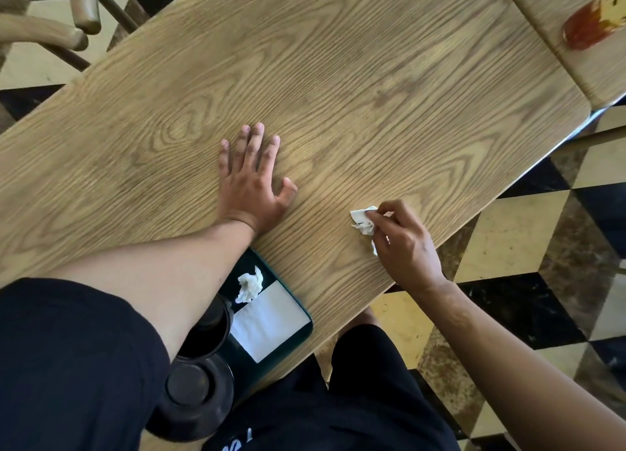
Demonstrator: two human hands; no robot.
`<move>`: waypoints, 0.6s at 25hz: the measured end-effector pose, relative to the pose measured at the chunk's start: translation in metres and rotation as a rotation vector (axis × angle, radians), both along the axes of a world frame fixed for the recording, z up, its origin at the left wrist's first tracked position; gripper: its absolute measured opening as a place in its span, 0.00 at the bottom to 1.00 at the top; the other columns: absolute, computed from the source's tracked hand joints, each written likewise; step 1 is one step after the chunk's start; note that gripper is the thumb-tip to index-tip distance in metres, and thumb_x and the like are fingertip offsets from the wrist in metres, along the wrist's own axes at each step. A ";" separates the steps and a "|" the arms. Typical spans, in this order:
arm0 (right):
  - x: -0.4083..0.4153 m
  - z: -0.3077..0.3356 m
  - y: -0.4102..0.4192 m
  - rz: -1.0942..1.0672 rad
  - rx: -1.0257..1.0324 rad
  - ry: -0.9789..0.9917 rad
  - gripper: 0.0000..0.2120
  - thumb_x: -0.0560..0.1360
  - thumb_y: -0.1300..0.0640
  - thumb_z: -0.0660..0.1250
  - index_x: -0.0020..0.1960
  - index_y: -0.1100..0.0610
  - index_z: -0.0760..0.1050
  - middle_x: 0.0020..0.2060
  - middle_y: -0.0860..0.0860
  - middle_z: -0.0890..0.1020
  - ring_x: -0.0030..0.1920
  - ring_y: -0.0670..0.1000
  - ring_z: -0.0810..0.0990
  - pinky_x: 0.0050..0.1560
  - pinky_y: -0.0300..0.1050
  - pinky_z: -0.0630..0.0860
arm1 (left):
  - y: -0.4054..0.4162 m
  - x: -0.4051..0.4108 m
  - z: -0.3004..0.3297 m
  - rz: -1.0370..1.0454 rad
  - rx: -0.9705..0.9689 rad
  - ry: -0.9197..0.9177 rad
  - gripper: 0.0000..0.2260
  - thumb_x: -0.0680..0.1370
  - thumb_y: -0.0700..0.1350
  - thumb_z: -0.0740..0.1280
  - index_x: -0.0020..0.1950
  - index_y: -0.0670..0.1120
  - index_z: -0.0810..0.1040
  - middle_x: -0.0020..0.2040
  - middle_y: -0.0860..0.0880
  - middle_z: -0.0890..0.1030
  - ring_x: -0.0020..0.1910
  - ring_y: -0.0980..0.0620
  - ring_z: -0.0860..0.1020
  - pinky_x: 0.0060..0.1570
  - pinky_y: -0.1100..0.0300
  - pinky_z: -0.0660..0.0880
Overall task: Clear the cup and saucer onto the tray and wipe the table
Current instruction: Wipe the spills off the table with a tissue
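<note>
Two bare hands — the left hand (252, 183) and the right hand (404, 244) — over one wood-grain laminate table (338, 78). Two crumpled white paper scraps — one on the table (363, 219), one (250, 284) on the single dark green tray (298, 306). One flat white napkin (271, 320). One black cup (206, 328); one black saucer (193, 403).

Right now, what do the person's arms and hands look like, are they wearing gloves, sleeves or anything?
No gloves: both the left hand and the right hand are bare, with no rings or watch visible. The forearms are bare too. A dark short sleeve covers the left upper arm; no sleeve shows on the right arm. The fingers have short nails.
</note>
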State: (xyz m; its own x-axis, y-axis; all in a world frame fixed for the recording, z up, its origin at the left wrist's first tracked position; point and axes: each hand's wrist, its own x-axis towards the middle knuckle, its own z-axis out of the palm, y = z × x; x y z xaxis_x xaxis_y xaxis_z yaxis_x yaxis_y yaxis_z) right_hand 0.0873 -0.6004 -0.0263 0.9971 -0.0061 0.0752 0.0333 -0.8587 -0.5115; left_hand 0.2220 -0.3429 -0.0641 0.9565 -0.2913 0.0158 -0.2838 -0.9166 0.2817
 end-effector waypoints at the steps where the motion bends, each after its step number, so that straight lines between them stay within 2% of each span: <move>1: -0.003 0.002 -0.002 0.042 0.006 0.056 0.13 0.75 0.70 0.70 0.59 0.65 0.83 0.54 0.62 0.79 0.44 0.58 0.81 0.47 0.48 0.81 | 0.000 0.000 0.000 -0.001 0.000 0.000 0.33 0.76 0.56 0.60 0.80 0.44 0.66 0.83 0.40 0.60 0.83 0.40 0.53 0.80 0.37 0.46; 3: -0.008 0.008 -0.007 0.135 0.017 0.165 0.18 0.77 0.67 0.70 0.66 0.65 0.78 0.60 0.61 0.76 0.46 0.55 0.80 0.51 0.45 0.80 | 0.000 0.000 0.000 -0.003 -0.002 0.002 0.33 0.76 0.56 0.61 0.80 0.44 0.65 0.83 0.40 0.59 0.83 0.41 0.53 0.80 0.37 0.46; 5: -0.010 0.013 -0.013 0.204 0.025 0.216 0.19 0.78 0.66 0.71 0.68 0.63 0.78 0.62 0.59 0.74 0.45 0.52 0.80 0.52 0.43 0.80 | 0.000 -0.001 0.000 -0.001 0.000 0.008 0.33 0.76 0.56 0.61 0.80 0.44 0.65 0.83 0.40 0.59 0.83 0.41 0.53 0.80 0.38 0.45; 8: 0.007 0.018 -0.023 0.190 0.043 0.183 0.12 0.76 0.65 0.76 0.59 0.61 0.85 0.51 0.58 0.80 0.42 0.55 0.82 0.46 0.47 0.82 | -0.001 -0.001 0.000 0.001 0.000 0.003 0.33 0.76 0.56 0.60 0.80 0.44 0.66 0.83 0.40 0.59 0.83 0.41 0.53 0.80 0.38 0.45; 10: 0.028 0.019 -0.028 0.116 0.039 0.163 0.08 0.76 0.63 0.77 0.55 0.61 0.86 0.45 0.57 0.81 0.41 0.57 0.82 0.43 0.49 0.81 | -0.001 -0.001 0.000 -0.003 -0.004 -0.024 0.33 0.76 0.56 0.61 0.79 0.43 0.67 0.82 0.40 0.61 0.83 0.40 0.55 0.80 0.37 0.46; 12: 0.051 0.016 -0.033 -0.036 0.018 0.132 0.09 0.77 0.60 0.75 0.56 0.61 0.85 0.46 0.56 0.82 0.40 0.53 0.80 0.44 0.47 0.79 | 0.000 -0.001 -0.001 -0.007 0.008 -0.056 0.32 0.77 0.56 0.61 0.79 0.43 0.68 0.82 0.39 0.62 0.82 0.40 0.56 0.79 0.37 0.48; 15: 0.085 0.008 -0.048 -0.379 0.008 0.084 0.11 0.78 0.57 0.73 0.59 0.59 0.83 0.49 0.54 0.83 0.43 0.49 0.79 0.47 0.42 0.73 | 0.000 -0.002 -0.002 -0.006 0.019 -0.074 0.32 0.77 0.56 0.61 0.79 0.44 0.68 0.81 0.40 0.63 0.82 0.40 0.57 0.79 0.36 0.50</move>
